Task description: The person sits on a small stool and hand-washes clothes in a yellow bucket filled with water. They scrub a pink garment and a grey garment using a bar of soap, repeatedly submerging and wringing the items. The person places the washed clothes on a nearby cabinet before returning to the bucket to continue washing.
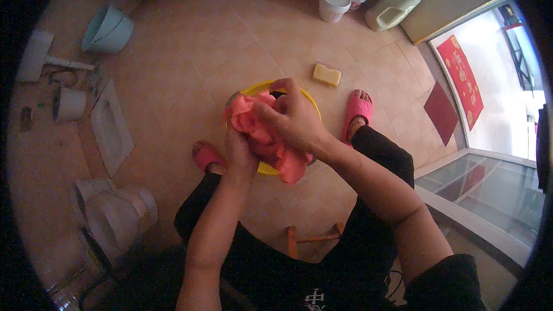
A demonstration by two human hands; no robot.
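A wet-looking pink cloth (287, 162) is bunched above a yellow-rimmed basin (268, 169), one end hanging over the near rim. My left hand (241, 151) grips the bunch from the left side, its fingers mostly hidden by the fabric. Over the right part of the cloth is my right hand (298, 123), with thumb and forefinger apart and the thumb lying against the fabric. Whether its curled fingers hold any cloth is hidden. Dark contents show in a small gap inside the basin. A yellow bar of soap (327, 75) lies on the tiles beyond the basin, to the right.
Pink slippers (358, 110) on my feet flank the basin. A light blue bucket (108, 30) and a squat toilet (111, 127) are at left. White tubs (334, 4) and a large jug (394, 5) stand at the back right. A glass-paned door (484, 190) is at right.
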